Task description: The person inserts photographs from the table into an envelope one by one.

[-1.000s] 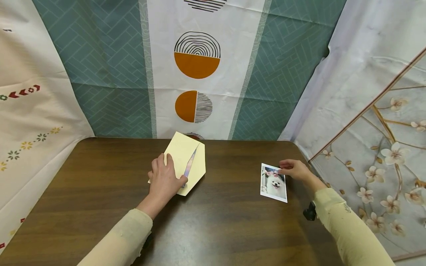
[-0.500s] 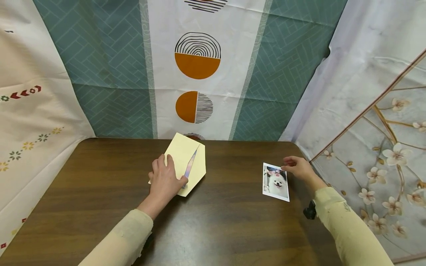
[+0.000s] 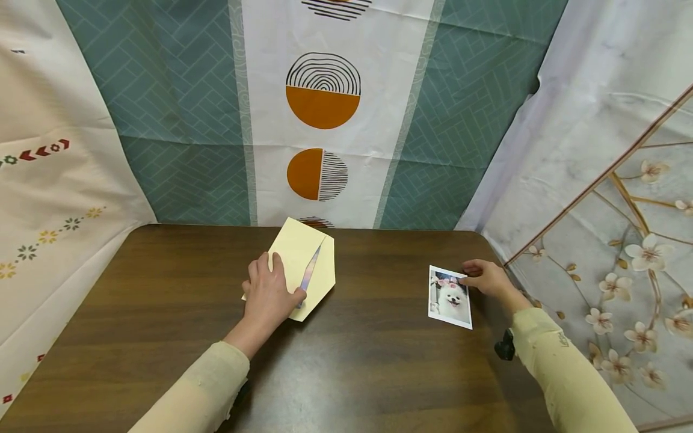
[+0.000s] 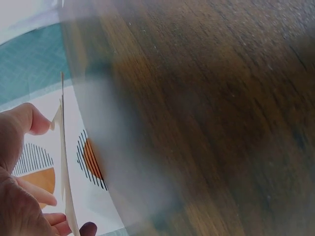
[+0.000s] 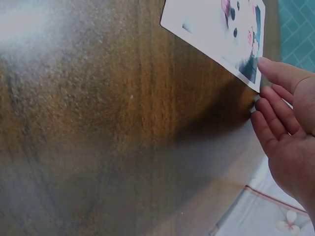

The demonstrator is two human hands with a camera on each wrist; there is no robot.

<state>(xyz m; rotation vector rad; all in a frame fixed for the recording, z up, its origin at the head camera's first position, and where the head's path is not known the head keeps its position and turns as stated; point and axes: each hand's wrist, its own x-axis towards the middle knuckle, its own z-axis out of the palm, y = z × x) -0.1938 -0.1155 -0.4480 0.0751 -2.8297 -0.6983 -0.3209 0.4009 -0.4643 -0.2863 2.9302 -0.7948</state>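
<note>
In the head view my left hand [image 3: 269, 296] grips a pale yellow envelope [image 3: 325, 267] above the far middle of the table. Its flap stands slightly away, leaving a narrow gap with a pinkish-blue inside. The left wrist view gives the envelope [image 4: 64, 162] edge-on, with my thumb against the flap and a fingertip behind the lower edge. Off to the right, my right hand [image 3: 484, 278] pinches a white-bordered photo [image 3: 450, 302] of a fluffy white dog by its upper right corner. In the right wrist view the photo [image 5: 211, 29] is tilted above the table, thumb on its front.
A dark brown wooden table [image 3: 368, 373] extends beneath both hands. Behind it hangs a teal and white patterned cloth [image 3: 379, 120]. A floral marble-print cloth [image 3: 612, 240] borders the right side, and a cream cloth [image 3: 49, 198] the left.
My right hand has shifted slightly to the right with the photo, its fingers moving a little at the corner. The left hand and envelope stay nearly where they were.
</note>
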